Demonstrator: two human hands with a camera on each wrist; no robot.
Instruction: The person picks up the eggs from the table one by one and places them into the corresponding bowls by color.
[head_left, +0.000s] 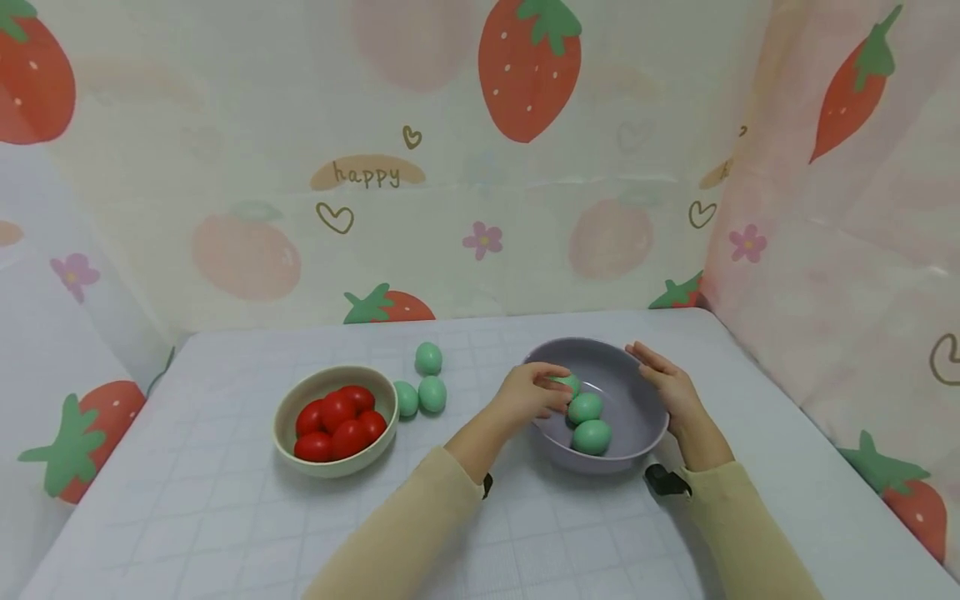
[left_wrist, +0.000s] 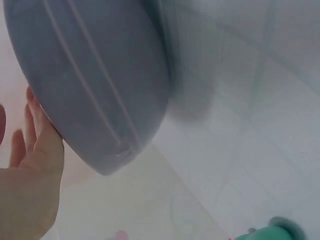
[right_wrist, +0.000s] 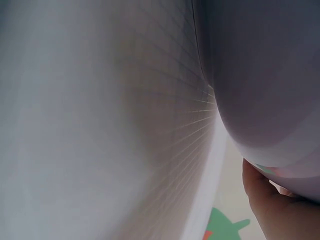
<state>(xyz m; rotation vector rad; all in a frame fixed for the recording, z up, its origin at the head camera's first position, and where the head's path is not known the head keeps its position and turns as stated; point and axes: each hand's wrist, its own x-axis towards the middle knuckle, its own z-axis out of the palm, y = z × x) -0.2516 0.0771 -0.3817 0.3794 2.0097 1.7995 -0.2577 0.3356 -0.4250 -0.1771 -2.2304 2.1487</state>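
A grey-purple bowl [head_left: 637,417] stands at the right of the table. Inside it lie green eggs: one [head_left: 567,383] partly behind the left fingers, a second [head_left: 585,408] and a third [head_left: 592,437] nearer the front. My left hand [head_left: 528,392] reaches over the bowl's left rim, its fingers loosely bent beside the farthest egg; whether they touch it is hard to see. With extended fingers, my right hand [head_left: 671,396] rests against the bowl's right side. The left wrist view shows the bowl's outer wall [left_wrist: 95,85] and the left hand [left_wrist: 32,170] beyond its rim.
A cream bowl [head_left: 333,468] holding several red egg-shaped pieces [head_left: 337,410] stands on the left. Beside it on the checked cloth are three green eggs [head_left: 428,358]. Strawberry-printed sheets [head_left: 525,242] hang behind and at both sides.
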